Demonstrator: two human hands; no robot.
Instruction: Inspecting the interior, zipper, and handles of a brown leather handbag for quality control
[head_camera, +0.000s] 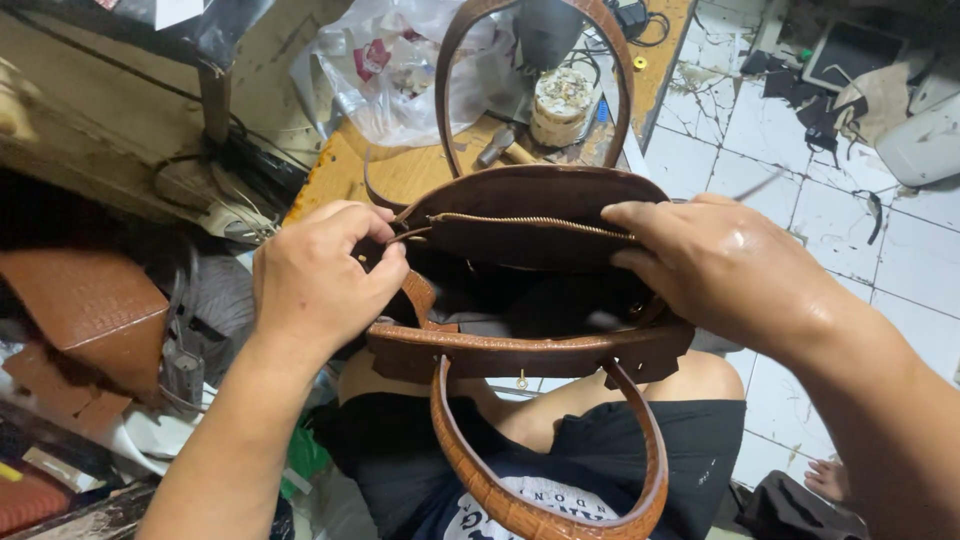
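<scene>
Together, two hands, left hand (320, 275) and right hand (715, 265), grip one brown handbag (530, 345) with two handles.

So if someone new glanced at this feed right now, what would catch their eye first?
First, the brown textured handbag held open at centre over the person's lap, its dark inside and brass zipper showing. The left hand pinches the zipper's left end while the right hand grips the bag's right edge. Behind it, a cluttered wooden bench carries a plastic bag.

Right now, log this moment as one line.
left hand: on zipper end | right hand: holds bag open | bag: on lap
</scene>
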